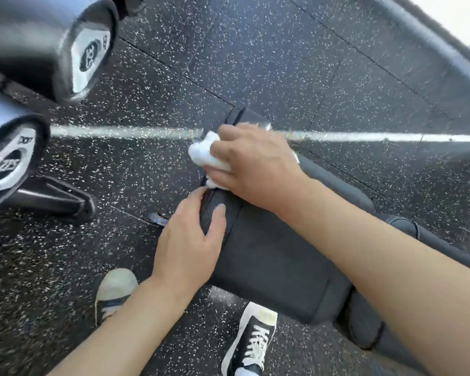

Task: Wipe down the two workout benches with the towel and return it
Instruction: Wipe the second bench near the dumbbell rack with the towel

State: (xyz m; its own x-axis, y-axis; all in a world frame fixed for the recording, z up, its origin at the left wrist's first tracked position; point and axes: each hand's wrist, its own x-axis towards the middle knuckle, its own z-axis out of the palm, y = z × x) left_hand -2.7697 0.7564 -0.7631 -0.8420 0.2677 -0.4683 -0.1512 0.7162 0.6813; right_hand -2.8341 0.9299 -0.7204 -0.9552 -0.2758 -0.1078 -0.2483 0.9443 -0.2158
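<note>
A black padded workout bench (pixel 269 261) runs from the lower right toward the centre of the view. My right hand (pixel 253 164) grips a bunched white towel (pixel 202 153) and holds it against the bench's far end. My left hand (pixel 190 240) rests on the bench's left edge, thumb on the top pad and fingers over the side. Both forearms reach in from below. The towel's underside and the bench's end are hidden by my right hand.
Two large dumbbell heads (pixel 90 55) (pixel 8 164) on a rack fill the upper left. Speckled black rubber flooring (pixel 282 63) has a white painted line (pixel 391 137) across it. My two sneakers (pixel 114 291) (pixel 255 340) stand beside the bench.
</note>
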